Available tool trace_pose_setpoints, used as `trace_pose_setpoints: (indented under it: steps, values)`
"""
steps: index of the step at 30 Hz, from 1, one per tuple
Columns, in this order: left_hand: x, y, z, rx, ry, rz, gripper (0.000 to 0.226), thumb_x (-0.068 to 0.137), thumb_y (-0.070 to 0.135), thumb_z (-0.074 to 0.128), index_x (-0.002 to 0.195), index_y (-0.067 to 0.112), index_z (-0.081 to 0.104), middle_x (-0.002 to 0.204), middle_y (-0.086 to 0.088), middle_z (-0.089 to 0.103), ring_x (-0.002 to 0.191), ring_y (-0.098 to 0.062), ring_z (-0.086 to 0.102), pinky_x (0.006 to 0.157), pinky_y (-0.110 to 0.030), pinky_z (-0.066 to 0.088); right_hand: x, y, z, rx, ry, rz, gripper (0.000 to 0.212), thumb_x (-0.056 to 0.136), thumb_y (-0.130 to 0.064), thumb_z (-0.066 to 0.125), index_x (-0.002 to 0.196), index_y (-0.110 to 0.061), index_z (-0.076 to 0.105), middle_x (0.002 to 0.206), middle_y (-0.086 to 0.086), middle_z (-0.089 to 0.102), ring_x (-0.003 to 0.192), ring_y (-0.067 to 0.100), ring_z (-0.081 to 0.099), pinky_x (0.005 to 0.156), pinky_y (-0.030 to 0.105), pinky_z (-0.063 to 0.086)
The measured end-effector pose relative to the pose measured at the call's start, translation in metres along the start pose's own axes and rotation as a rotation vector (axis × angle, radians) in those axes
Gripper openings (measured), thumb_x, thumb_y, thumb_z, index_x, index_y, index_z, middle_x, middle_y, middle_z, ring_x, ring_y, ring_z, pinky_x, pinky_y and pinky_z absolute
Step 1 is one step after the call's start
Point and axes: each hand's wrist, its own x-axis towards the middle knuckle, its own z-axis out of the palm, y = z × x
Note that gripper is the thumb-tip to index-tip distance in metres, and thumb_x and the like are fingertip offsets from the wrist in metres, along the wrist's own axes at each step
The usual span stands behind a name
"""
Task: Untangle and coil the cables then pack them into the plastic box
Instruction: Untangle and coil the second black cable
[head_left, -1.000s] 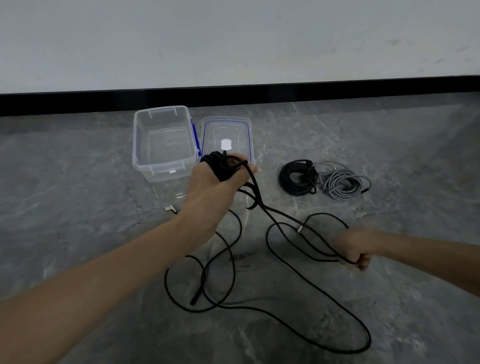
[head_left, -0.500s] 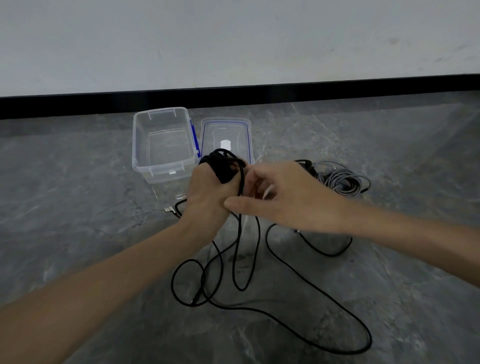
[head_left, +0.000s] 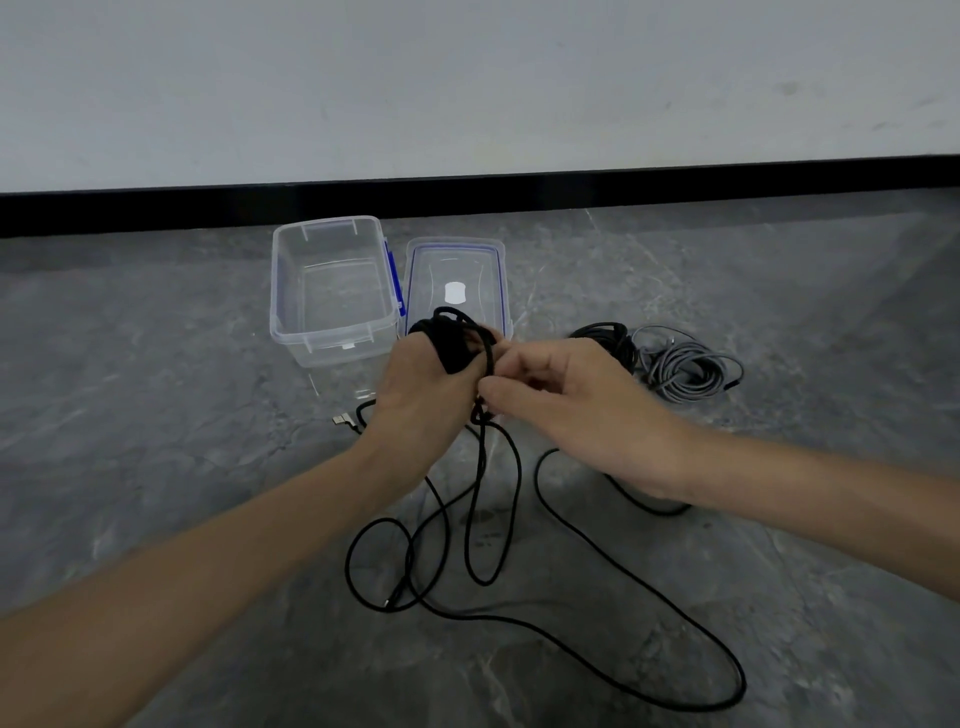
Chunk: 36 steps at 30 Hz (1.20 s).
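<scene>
A long black cable (head_left: 582, 540) lies in loose loops on the grey floor. Several turns of it are wound around my left hand (head_left: 423, 389), which grips that black coil (head_left: 453, 345). My right hand (head_left: 566, 405) pinches a strand of the same cable right beside the left thumb. The clear plastic box (head_left: 291, 312) stands open behind my hands, with nothing in it. A silver plug end (head_left: 341, 420) of the cable lies on the floor left of my left wrist.
The box's lid (head_left: 498, 260), clear with a blue seal, lies flat to the right of the box. A coiled black cable (head_left: 608, 335) and a coiled grey cable (head_left: 685, 371) lie on the floor right of the lid. A white wall with black skirting (head_left: 675, 184) runs behind.
My right hand came up from the lower right, drawing the black cable along, and met my left hand at the coil. The loose loops on the floor shifted closer to me.
</scene>
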Motion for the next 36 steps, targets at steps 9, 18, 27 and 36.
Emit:
trace_pose_setpoints:
  steps: [9,18,27,36]
  values:
    - [0.019,-0.012,-0.006,-0.118,0.031,-0.109,0.012,0.086,0.006,0.069,0.093,0.015,0.071,0.094,0.0,0.075,0.096,-0.009,0.069,0.088,-0.021,0.052,-0.017,-0.005,-0.012,0.244,0.034,0.127,0.022,0.094,0.0,0.041,0.073,-0.006,0.047,0.046,-0.002,0.036,0.044,0.012,0.031,0.05,0.023,0.034]
    - [0.024,-0.021,-0.018,-0.076,0.088,-0.08,0.016,0.082,0.008,0.074,0.097,0.004,0.071,0.097,-0.011,0.073,0.094,-0.017,0.069,0.077,-0.014,0.052,-0.023,0.007,-0.02,0.245,-0.067,0.209,0.038,0.098,-0.024,0.05,0.061,-0.015,0.05,0.05,0.004,0.025,0.042,0.012,0.016,0.04,0.02,0.015]
    - [0.013,-0.015,-0.006,0.078,0.066,-0.069,0.012,0.075,0.023,0.083,0.078,0.018,0.072,0.07,0.009,0.071,0.069,0.0,0.067,0.06,-0.006,0.047,-0.017,0.02,-0.025,-0.234,0.093,0.164,0.019,0.101,-0.011,0.041,0.105,-0.021,0.058,0.058,-0.007,0.053,0.051,0.006,0.045,0.052,0.023,0.04]
    - [0.011,-0.017,-0.007,0.288,0.072,0.007,0.012,0.075,0.022,0.083,0.075,0.018,0.072,0.069,0.015,0.066,0.06,0.011,0.058,0.056,-0.003,0.042,-0.012,-0.003,-0.033,-0.351,-0.072,0.141,0.029,0.097,-0.005,0.043,0.085,-0.027,0.059,0.069,-0.007,0.054,0.056,0.0,0.047,0.057,0.02,0.044]
